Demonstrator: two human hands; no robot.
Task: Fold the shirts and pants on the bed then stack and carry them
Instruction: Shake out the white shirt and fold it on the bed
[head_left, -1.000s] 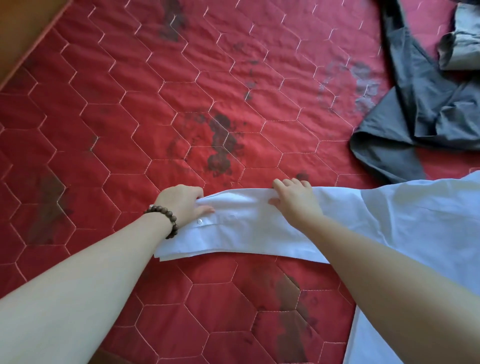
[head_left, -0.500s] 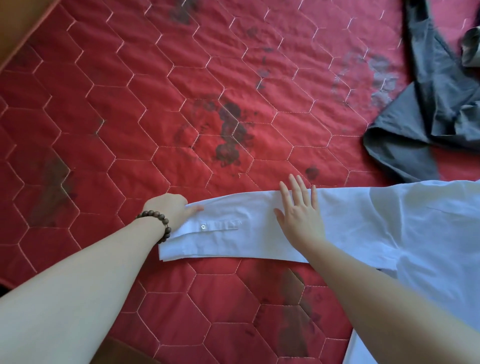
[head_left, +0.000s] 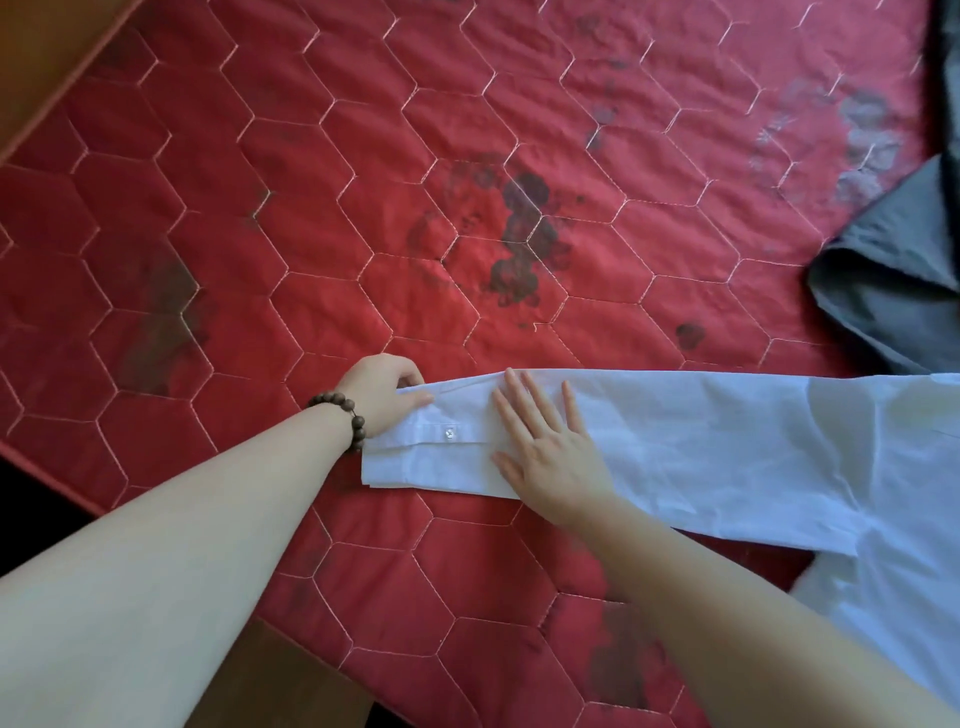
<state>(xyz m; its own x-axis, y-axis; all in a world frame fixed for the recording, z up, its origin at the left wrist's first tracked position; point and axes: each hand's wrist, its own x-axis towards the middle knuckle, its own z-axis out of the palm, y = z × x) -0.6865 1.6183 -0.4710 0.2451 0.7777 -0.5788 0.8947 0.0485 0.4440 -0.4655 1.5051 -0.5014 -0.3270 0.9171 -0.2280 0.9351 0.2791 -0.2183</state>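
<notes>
Nearest the camera, two bare forearms reach out over the red quilted bedcover with white hexagon stitching (head_left: 322, 218). All places below are taken from the buttoned cuff (head_left: 415, 447) of the long white cotton shirt sleeve (head_left: 701, 441).

Right hand (head_left: 550, 447): flat, fingers spread, palm down on the sleeve just right of the cuff. It grips nothing; it presses. Half a second ago it lay farther along the sleeve, away from the cuff; a second ago its fingers were curled on the sleeve's far edge. So: from pinching, to flattening, to a smoothing stroke toward the cuff.

Left hand (head_left: 384, 397), with a dark wooden bead bracelet (head_left: 345, 418) at the wrist: at the cuff's far-left corner, fingers closed on the cuff edge, thumb on top. It has kept this pinch throughout, holding the sleeve taut.

Sleeve now lies straight and flat, running right from the cuff into the white shirt body (head_left: 904, 561) at the frame's right edge.

Judgement: sleeve is squared off and ready to fold across the body; this shirt's folding is at an early stage, stacking and carrying not begun.

Far right beyond the sleeve: crumpled dark grey garment (head_left: 893, 291), unfolded, apart from the shirt. Probably the pants; cannot confirm.
</notes>
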